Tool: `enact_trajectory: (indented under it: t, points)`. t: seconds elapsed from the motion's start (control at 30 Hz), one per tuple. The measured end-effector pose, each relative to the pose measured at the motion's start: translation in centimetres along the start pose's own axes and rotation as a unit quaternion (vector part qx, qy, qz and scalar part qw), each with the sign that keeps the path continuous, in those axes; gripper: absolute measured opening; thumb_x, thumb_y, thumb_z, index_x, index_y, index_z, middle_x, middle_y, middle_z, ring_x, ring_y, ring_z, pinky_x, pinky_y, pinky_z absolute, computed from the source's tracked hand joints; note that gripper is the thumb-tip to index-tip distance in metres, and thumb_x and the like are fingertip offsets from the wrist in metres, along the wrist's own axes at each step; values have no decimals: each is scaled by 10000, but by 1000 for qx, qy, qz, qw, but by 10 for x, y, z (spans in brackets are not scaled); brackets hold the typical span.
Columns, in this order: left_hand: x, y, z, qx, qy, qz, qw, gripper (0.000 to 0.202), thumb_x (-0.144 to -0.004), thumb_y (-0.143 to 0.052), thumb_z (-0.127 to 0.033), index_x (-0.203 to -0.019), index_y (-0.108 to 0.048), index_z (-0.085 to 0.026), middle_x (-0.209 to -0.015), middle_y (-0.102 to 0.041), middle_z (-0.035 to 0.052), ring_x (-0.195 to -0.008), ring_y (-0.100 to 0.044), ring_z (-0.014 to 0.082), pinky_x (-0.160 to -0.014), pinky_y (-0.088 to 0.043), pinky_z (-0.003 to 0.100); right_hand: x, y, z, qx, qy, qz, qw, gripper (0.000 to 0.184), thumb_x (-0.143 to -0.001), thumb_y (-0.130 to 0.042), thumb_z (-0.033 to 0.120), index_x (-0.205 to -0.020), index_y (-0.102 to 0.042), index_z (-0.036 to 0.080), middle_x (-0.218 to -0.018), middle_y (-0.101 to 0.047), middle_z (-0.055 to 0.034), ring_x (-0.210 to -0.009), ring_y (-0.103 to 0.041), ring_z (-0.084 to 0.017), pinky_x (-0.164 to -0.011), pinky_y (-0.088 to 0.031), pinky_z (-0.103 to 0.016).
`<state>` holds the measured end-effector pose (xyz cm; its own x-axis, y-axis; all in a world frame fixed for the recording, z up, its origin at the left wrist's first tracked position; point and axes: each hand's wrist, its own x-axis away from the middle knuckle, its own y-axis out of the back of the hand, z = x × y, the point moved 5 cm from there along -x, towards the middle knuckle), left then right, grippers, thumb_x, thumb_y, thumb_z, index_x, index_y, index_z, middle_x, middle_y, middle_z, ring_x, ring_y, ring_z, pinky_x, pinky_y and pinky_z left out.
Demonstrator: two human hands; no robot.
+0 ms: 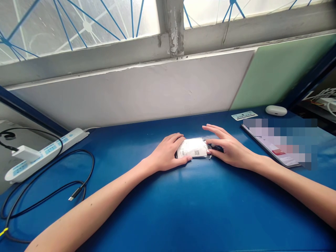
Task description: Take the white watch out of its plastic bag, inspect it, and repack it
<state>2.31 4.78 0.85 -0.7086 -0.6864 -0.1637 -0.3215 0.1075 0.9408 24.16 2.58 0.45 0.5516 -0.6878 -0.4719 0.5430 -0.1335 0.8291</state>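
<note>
Two hands meet at the middle of the blue worktop [183, 210], on a small packet [193, 148] that lies flat there, a clear plastic bag with a white printed label facing up. My left hand [168, 154] is closed over the packet's left end, with the fingers curled on top and the thumb along the near edge. My right hand [228, 148] is apart and spread nearly flat, only its inner fingers touching the right end, where something dark shows through the plastic. I judge the packet light and soft, the film slick and likely to crumple or slide on this smooth surface, so I would pinch it by the short ends or across the labelled middle rather than by a loose corner. What is inside I cannot make out, so I would not squeeze hard. Off to the left sit a white power strip [44, 154] with a plug [25, 153] in it and a looped black cable [52, 189]. A phone [275, 150], a white earbud case [276, 110] and a small sticker [244, 115] lie to the right.
</note>
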Motion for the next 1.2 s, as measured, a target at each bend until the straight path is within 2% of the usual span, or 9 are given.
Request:
enact_trajectory:
  t: [0.33, 0.5, 0.6, 0.7, 0.93, 1.2]
  points:
    - [0, 1, -1, -10, 17, 10, 1000, 717, -880, -622, -604, -1396, -515, -118, -1497, -485, 200, -1400, -433, 368, -1152, -380, 503, -1, 2, -8, -20, -3, 10, 1000, 174, -933, -618, 311, -1021, -720, 200, -1531, -479, -177, -1460, -372, -369, -1135, -414, -590]
    - [0, 2, 0, -2, 15, 4, 1000, 706, -882, -617, -606, -1400, -514, -137, -1496, -488, 192, -1407, -428, 368, -1153, -380, 508, 0, 1, -11, -41, -29, 3, 999, 193, -921, -628, 346, -1039, -715, 220, -1516, -493, -163, -1421, -432, -362, -1106, -455, -573]
    - [-1, 2, 0, 11, 14, 1, 1000, 707, -857, -658, -587, -1392, -524, -143, -1482, -501, 190, -1405, -431, 371, -1151, -384, 512, 1, -1, -15, -59, -59, 15, 996, 256, -912, -640, 386, -1109, -709, 238, -1528, -477, -144, -1374, -493, -344, -1078, -494, -542]
    - [-1, 3, 1, 22, 15, 0, 1000, 745, -816, -704, -608, -1379, -540, -149, -1469, -514, 190, -1396, -443, 374, -1144, -394, 512, 1, -2, -16, -75, -60, 18, 995, 312, -890, -672, 396, -1163, -715, 252, -1526, -482, -131, -1360, -511, -336, -1080, -497, -530]
    - [-1, 4, 1, 38, 16, -13, 999, 746, -796, -720, -631, -1364, -570, -171, -1462, -524, 177, -1374, -472, 370, -1138, -404, 504, 1, -2, -17, -92, -79, 24, 992, 276, -874, -690, 424, -1068, -778, 247, -1455, -573, -128, -1274, -591, -350, -1030, -537, -526]
    - [0, 2, 3, 45, 23, -23, 998, 758, -769, -753, -615, -1344, -593, -149, -1446, -540, 183, -1376, -476, 360, -1146, -401, 488, -2, -7, -3, -70, -55, 25, 996, 199, -948, -571, 313, -1017, -724, 206, -1423, -587, -152, -1292, -580, -318, -1031, -541, -492]
